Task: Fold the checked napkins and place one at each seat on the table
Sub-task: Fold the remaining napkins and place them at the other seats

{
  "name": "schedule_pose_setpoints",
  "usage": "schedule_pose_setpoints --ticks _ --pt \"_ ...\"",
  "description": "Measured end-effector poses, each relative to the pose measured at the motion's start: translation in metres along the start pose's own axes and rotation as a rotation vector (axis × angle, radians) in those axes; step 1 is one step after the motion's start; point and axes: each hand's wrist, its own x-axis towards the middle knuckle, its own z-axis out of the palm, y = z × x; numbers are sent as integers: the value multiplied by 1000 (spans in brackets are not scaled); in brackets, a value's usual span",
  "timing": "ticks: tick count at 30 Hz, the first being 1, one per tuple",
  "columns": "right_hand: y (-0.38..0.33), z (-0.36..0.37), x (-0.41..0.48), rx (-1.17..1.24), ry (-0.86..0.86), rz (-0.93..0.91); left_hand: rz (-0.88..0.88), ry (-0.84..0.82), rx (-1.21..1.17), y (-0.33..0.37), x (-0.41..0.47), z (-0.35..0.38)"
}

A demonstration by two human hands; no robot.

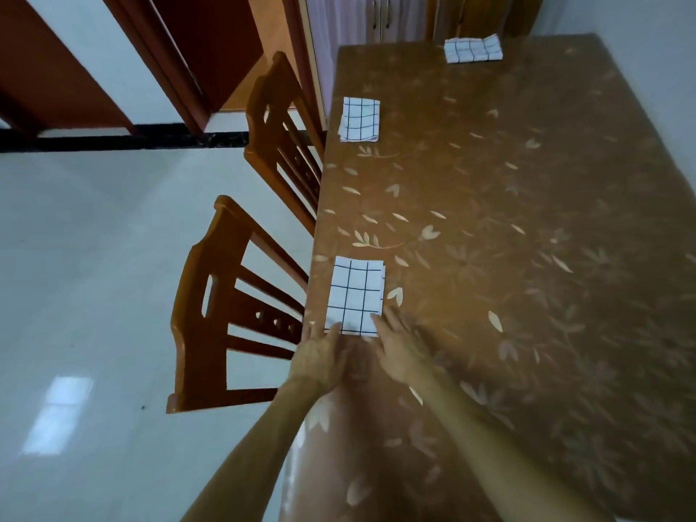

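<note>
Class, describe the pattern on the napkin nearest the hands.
The napkin is white with thin black grid lines; head view.

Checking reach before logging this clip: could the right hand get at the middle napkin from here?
Probably not without a step forward: the right hand touches the nearest napkin, arm outstretched, and the middle napkin lies well beyond. Only bare table lies between.

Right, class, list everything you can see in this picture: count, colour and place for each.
checked napkins: three, white with dark grid, folded; nearest napkin and middle napkin along the table's left edge, far napkin at the far end
table: one, brown floral top
wooden chairs: two, orange-brown, at the table's left side
floor: pale, glossy, left
door frame: red-brown, top left
left hand: fingertips touch nearest napkin's near edge
right hand: fingers touch its near right corner
</note>
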Motion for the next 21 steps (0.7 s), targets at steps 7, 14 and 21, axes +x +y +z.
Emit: schedule_pose_setpoints --ticks 7,14,21 --pt "7 21 27 9 -15 -31 -38 -3 16 -2 29 16" --pt "-10 25 24 1 -19 10 -15 -27 -36 -16 36 13" --pt "-43 31 27 -13 -64 42 59 -33 21 -46 28 4"
